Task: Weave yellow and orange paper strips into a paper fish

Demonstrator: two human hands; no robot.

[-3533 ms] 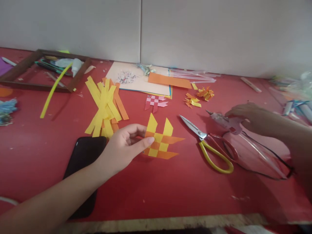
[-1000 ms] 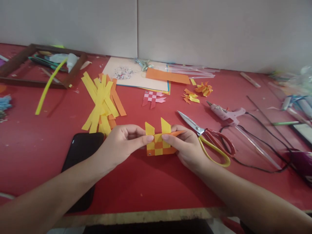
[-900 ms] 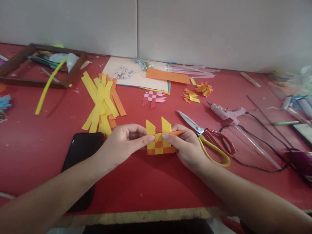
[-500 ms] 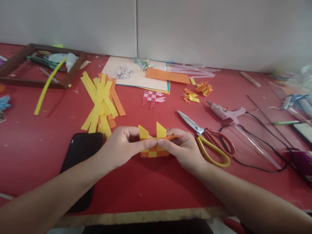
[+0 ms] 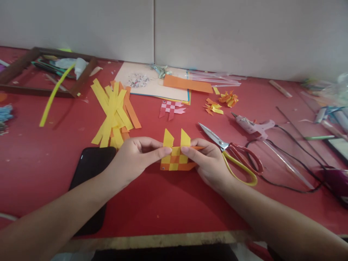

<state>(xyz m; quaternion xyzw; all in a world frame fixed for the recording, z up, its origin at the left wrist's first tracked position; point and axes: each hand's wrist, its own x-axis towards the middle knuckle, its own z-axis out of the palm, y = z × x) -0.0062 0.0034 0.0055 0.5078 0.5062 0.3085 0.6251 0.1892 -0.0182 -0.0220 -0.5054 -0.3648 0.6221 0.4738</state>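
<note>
Between my two hands is a woven paper fish [image 5: 175, 159] in a yellow and orange checker, with a small eye at its lower left corner. My left hand [image 5: 138, 154] pinches its left side, the thumb on the front face. My right hand [image 5: 208, 157] grips the right side, thumb near the base of a yellow strip. Two pointed yellow ends stand up from the top edge, and orange ends stick out to the right, partly behind my right hand. Beyond it on the table lies a finished-looking pink and red woven paper fish [image 5: 170, 108].
Scissors [image 5: 228, 152] and a pink glue gun [image 5: 254, 127] with its cord lie at right. A black phone [image 5: 91, 188] rests left, below yellow and orange paper strips [image 5: 112, 112]. Paper scraps [image 5: 213, 107], cardstock [image 5: 152, 90] and a brown frame [image 5: 73, 87] sit farther back.
Both thumbs have drawn apart, uncovering more of the checkered weave. The paper fish has shifted slightly up and to the right, and its front face shows more fully.
</note>
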